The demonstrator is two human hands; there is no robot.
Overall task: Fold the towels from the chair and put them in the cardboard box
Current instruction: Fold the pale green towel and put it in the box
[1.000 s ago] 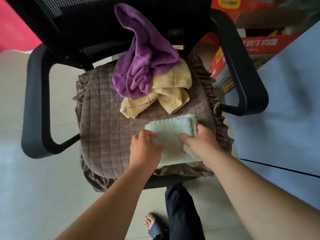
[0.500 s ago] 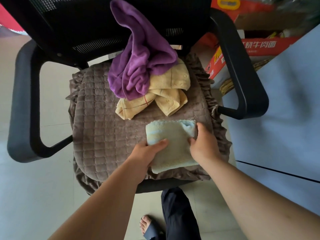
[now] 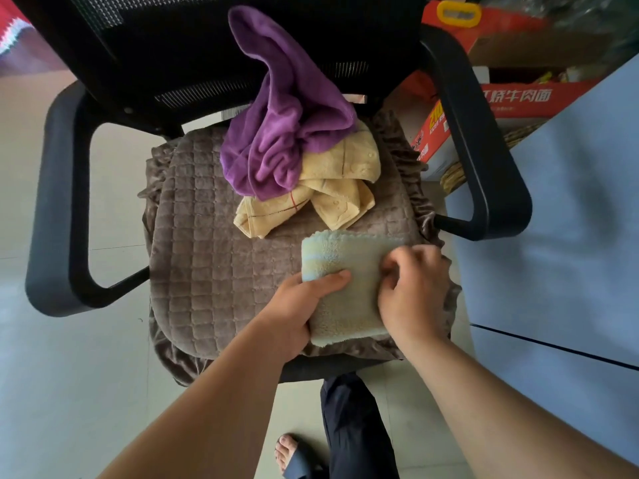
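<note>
Pale-green folded towel (image 3: 340,267), pinched by left hand (image 3: 301,305) and right hand (image 3: 411,288), could unfold if either grip slackens while lifting.

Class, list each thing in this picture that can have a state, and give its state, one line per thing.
Green towel: folded, on the cushion, held by both hands.
Purple towel: unfolded, heaped against the chair back.
Yellow towel: crumpled, partly under the purple one.
Left hand: gripping the green towel's left edge.
Right hand: pinching the green towel's right side.
Cushion: lying flat on the chair seat.
</note>
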